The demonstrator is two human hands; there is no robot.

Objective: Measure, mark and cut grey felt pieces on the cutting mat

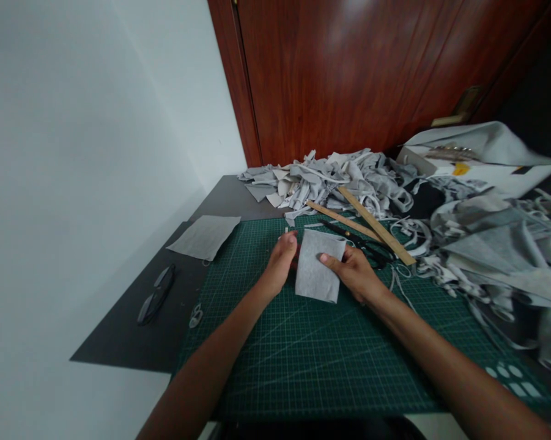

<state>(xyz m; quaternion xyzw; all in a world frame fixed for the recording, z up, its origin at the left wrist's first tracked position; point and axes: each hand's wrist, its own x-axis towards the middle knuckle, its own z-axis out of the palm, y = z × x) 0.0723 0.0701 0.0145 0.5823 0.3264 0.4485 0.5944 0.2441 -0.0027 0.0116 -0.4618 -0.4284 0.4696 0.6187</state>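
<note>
A small grey fabric rectangle [318, 266] is held over a green cutting mat [303, 354]. My right hand [355, 272] grips its right edge, thumb on top. At the fabric's left edge is my left hand [281, 260], fingers curled; something red shows under those fingers, too hidden to identify. Black scissors [364, 244] lie on the mat just beyond my right hand, beside two wooden rulers [376, 226].
A heap of grey fabric scraps [330, 180] lies at the back and spills along the right side [499, 256]. Another grey square [205, 237] lies on the dark table at the left, near black eyeglasses [156, 294]. A white wall is at the left, a wooden door behind.
</note>
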